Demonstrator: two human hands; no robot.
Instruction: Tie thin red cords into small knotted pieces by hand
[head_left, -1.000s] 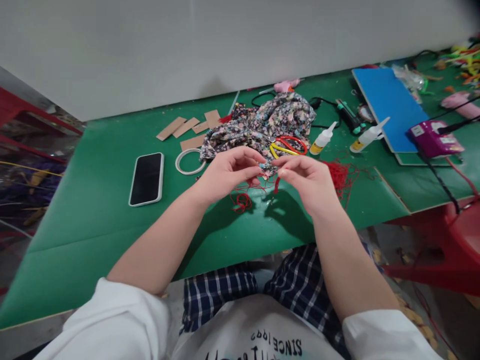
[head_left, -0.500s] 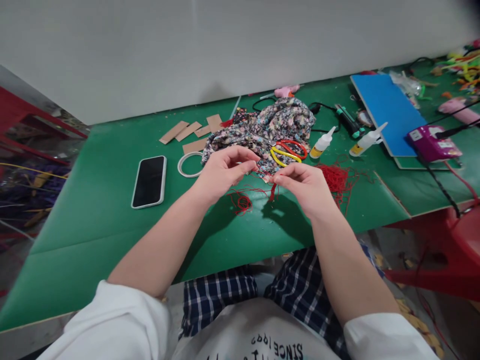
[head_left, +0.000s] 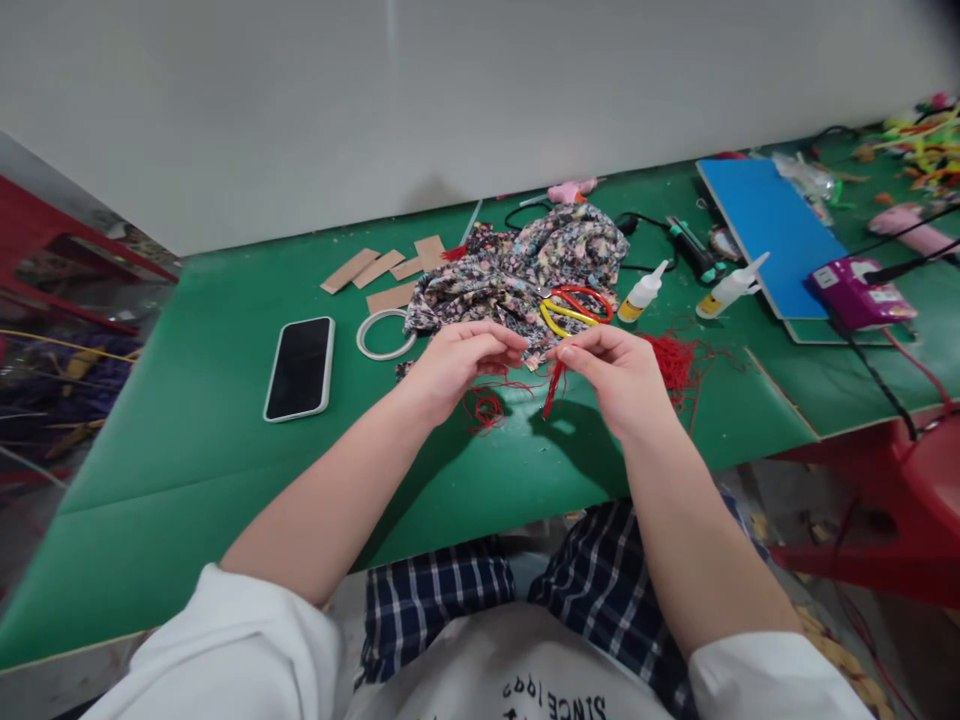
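Observation:
Pinched between the thumb and fingers of my right hand [head_left: 611, 368] is a small red thread tassel [head_left: 553, 392], its strands hanging down over the table. My left hand [head_left: 471, 362] faces it a short way off, fingers curled together with the thumb. Thin red thread runs just under the left fingertips, and the pinch there is partly hidden. Below lies a loose coil of red thread [head_left: 487, 410]. Yellow-and-red-handled scissors [head_left: 576, 308] rest on floral cloth [head_left: 517, 260] beyond my hands. A pile of cut red threads [head_left: 671, 365] lies beside my right hand.
On the green table [head_left: 187, 420] are a phone [head_left: 300, 368], a tape roll [head_left: 361, 340] and cardboard strips [head_left: 350, 270]. Two glue bottles [head_left: 641, 293], a blue board [head_left: 776, 235] and a purple device with cables [head_left: 862, 293] stand right. A red stool [head_left: 885, 510] is below.
My left hand has come slightly lower and its fingers have drawn closer together. The tassel in my right hand now hangs a little tilted, with more of its strands showing.

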